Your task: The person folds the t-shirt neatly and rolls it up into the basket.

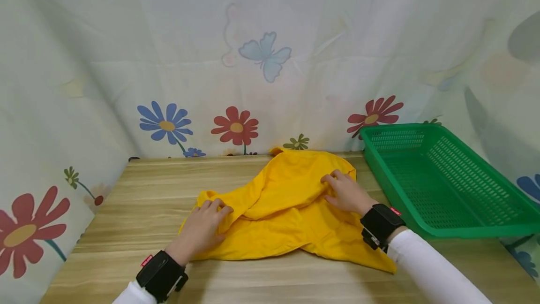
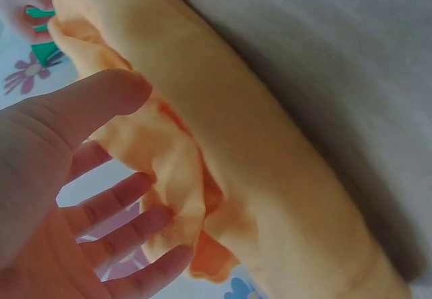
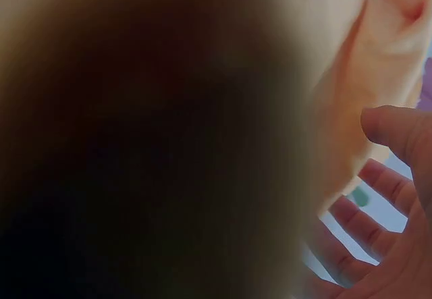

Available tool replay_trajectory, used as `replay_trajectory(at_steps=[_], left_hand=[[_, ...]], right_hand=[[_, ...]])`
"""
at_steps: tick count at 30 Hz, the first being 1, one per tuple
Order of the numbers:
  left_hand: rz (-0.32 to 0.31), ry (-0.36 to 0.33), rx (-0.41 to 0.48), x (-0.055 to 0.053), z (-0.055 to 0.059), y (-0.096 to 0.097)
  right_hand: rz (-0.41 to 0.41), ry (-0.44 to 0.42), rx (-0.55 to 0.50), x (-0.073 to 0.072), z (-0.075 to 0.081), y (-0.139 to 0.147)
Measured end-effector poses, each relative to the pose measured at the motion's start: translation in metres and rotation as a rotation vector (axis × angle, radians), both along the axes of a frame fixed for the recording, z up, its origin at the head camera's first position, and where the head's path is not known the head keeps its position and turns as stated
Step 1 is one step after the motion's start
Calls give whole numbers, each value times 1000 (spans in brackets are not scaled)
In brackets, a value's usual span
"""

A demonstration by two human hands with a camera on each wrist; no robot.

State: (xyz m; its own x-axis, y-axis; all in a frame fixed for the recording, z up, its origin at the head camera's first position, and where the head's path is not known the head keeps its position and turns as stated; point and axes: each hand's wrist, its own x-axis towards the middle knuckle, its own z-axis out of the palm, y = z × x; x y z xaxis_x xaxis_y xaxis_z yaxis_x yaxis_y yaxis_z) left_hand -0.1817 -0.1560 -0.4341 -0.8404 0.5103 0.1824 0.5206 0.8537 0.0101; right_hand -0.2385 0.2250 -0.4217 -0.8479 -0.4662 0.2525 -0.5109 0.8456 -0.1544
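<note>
At the far left of my head view, a printed backdrop point(image 1: 185, 79) with a large red flower point(image 1: 20, 236) stands beside the wood-grain table point(image 1: 105, 229). Next I see the left hand point(image 1: 201, 224), a black wrist unit point(image 1: 161, 276) strapped behind it. Its fingertips reach the left end of the crumpled yellow cloth point(image 1: 278, 233); on my left wrist feed, thumb and fingers are spread apart rather than pinching. The cloth lies across the middle of the table, its upper part folded over and its far edge near the backdrop. At its right side I have the right hand point(image 1: 348, 193), fingers on the fabric, loosely bent and parted from the thumb; a dark blur covers much of that wrist feed. Rightmost, a green basket point(image 1: 476, 232) sits on the table.
</note>
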Motion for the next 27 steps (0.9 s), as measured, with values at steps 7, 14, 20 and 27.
replay_trajectory(at_steps=[7,14,20,27], left_hand=[[6,-61,61,-16,-5,5],[-5,-56,130,-25,-2,8],[13,-94,172,-29,7,8],[106,-71,213,-39,29,5]], right_hand=[[-28,-89,58,-14,-14,-1],[-42,-89,105,-14,-19,-4],[-56,-104,114,-13,-18,-5],[-62,-109,117,-13,-19,-4]])
